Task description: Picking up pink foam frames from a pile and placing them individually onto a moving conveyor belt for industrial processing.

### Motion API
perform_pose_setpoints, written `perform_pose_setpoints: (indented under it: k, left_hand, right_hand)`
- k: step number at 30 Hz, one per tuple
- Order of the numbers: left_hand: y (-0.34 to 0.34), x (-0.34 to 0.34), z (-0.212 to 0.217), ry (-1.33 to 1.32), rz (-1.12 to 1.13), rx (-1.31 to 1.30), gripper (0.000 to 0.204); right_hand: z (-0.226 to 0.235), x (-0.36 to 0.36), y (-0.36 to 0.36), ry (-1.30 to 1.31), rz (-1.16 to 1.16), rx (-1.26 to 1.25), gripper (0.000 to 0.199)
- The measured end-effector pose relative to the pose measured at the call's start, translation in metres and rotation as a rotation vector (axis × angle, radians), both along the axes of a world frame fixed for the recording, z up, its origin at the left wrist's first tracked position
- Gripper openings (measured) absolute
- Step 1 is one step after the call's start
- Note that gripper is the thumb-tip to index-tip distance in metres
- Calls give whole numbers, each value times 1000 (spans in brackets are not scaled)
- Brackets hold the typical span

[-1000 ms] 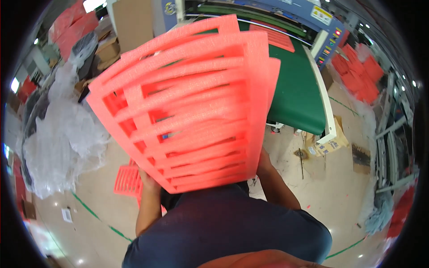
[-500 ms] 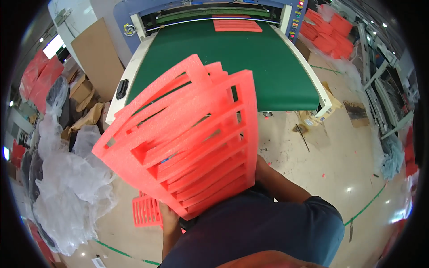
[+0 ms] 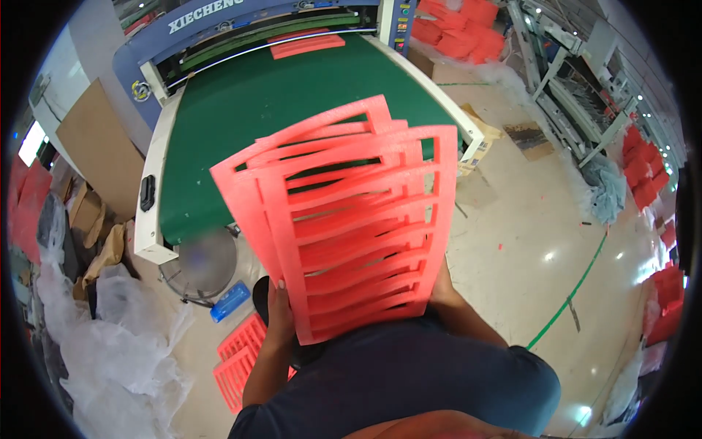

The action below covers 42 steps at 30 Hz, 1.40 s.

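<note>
A fanned stack of slotted coral-red foam sheets (image 3: 283, 241) is held upright in front of my body. My left hand (image 3: 278, 311) grips its lower left edge, with the thumb showing along the edge. At the lower right edge, my right hand (image 3: 441, 287) is closed on the stack, its fingers mostly hidden behind the foam. The sheets lie unevenly, and the rear ones are tilted out to the upper left. Beyond them, a machine's green conveyor belt (image 3: 219, 139) carries another foam piece (image 3: 307, 47) at its far end.
Slotted foam sheets (image 3: 235, 366) lie on the floor by my left forearm, near a blue object (image 3: 230, 301) and a round stool (image 3: 201, 267). Crumpled clear plastic (image 3: 117, 351) is heaped at left. Foam piles (image 3: 461, 33) stand at far right, beside a metal frame (image 3: 556, 95).
My view has swung right, so the machine sits further left. The foam stack has turned more upright and square to me, and my left hand now shows higher along its edge.
</note>
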<state>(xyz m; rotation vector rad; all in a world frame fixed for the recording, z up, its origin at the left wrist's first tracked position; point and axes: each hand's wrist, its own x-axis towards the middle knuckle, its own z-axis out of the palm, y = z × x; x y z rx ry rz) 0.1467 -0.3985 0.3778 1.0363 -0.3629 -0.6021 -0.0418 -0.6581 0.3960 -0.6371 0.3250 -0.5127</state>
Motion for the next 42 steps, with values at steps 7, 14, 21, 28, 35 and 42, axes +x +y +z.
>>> perform_pose_setpoints:
  k: [7, 14, 21, 28, 35, 42]
  left_hand:
    - [-66, -2, -25, -84, -3, 184, 47]
    - [-91, -17, -8, 33, 126, 31, 45]
    - [-80, -28, -40, 47, 177, -19, 56]
    - [-42, -17, -76, 41, 92, -52, 56]
    - [-14, 15, -96, 3, 8, -3, 66]
    - [3, 23, -119, -1, 78, 62, 75]
  right_hand:
    - [-41, -31, -36, 62, -279, 96, 59]
    - [-43, -14, -86, -9, -295, -96, 83]
    - [-47, -3, -96, 3, -132, -720, 64]
    - [-86, -18, -63, 89, -51, -539, 57]
    - [-83, -12, -50, 98, 58, -652, 60]
    - [-70, 18, -62, 135, 171, -814, 52]
